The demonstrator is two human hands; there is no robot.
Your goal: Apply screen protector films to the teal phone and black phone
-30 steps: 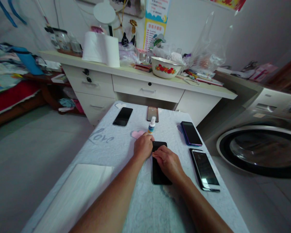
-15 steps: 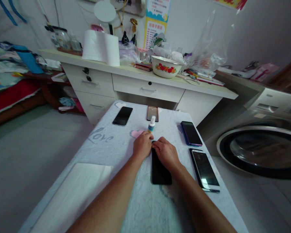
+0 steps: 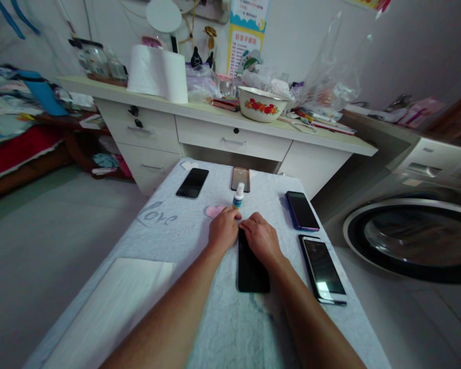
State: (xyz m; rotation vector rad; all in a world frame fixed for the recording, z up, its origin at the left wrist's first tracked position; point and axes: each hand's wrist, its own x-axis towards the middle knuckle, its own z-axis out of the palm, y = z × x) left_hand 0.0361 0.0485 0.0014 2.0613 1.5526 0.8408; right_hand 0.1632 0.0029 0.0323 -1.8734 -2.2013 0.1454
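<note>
The left hand (image 3: 223, 228) and right hand (image 3: 262, 240) curl at the far end of the phone (image 3: 252, 274), flat on the cloth (image 3: 188, 230); any grip is hidden. A forward slip could topple the bottle (image 3: 238, 197).

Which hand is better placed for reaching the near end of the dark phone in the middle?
Probably the right hand: it lies over the far part of the dark phone. The left hand is at the phone's far left corner, close to the white bottle.
</note>
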